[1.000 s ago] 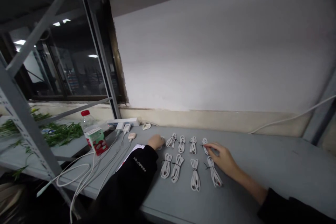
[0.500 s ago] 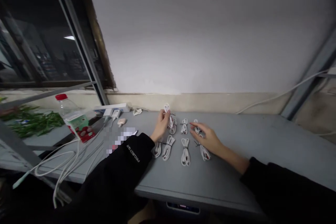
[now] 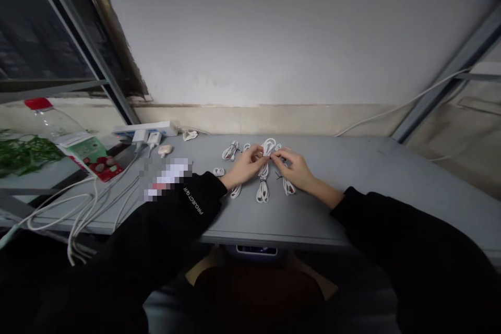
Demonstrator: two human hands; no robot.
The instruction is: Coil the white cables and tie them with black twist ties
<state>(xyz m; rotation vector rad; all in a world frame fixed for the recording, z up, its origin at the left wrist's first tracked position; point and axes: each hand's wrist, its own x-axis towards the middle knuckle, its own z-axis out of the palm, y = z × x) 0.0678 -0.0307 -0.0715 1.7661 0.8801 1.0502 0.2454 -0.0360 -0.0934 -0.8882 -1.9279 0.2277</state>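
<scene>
Pinching one white cable bundle (image 3: 268,147) from both sides: left hand (image 3: 246,165) fingers (image 3: 259,156) closed on one edge, right hand (image 3: 296,170) fingers closed on other, likely to stop loops springing apart. Held just above tabletop (image 3: 352,177), mid-row, lower loops hanging toward other bundles (image 3: 262,191). Laid flat in rows, spaced apart, cinched at waist with dark ties, probably against tangling. Set far left, well apart from hands: power strip (image 3: 144,129), bottle (image 3: 58,125)

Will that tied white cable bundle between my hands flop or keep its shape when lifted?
The cable bundle probably holds together but droops: thin looped cord, seemingly tied mid-length. Likely light: left hand and right hand pinch it by fingertips. Unlikely to roll; neighbouring bundles lie flat.
</scene>
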